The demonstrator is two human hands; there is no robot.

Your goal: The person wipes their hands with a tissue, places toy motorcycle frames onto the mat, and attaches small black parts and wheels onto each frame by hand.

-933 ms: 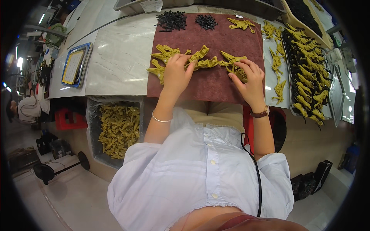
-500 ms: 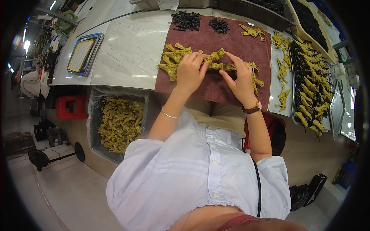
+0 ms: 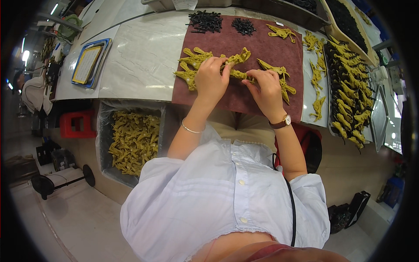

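A dark red mat (image 3: 244, 94) lies on the pale worktable (image 3: 139, 65). Several olive-yellow plastic toy figures (image 3: 192, 61) are spread across it. My left hand (image 3: 211, 78) and my right hand (image 3: 266, 89) meet over the middle of the mat, both pinching one olive-yellow figure (image 3: 238, 65) between them. A thin bracelet circles my left wrist and a watch my right. More yellow figures (image 3: 283, 83) lie just right of my right hand. Two heaps of small black parts (image 3: 205, 19) sit at the mat's far edge.
A lined bin (image 3: 131, 139) full of yellow figures stands below the table at left. Rows of finished figures (image 3: 349, 91) fill the right side, next to a tray of black parts (image 3: 345, 19). A blue-framed tray (image 3: 87, 63) lies at far left; a red stool (image 3: 78, 124) stands underneath.
My hands have drawn closer together over the mat's middle, both on one figure. The view has tilted slightly, so the table sits a bit higher and to the right.
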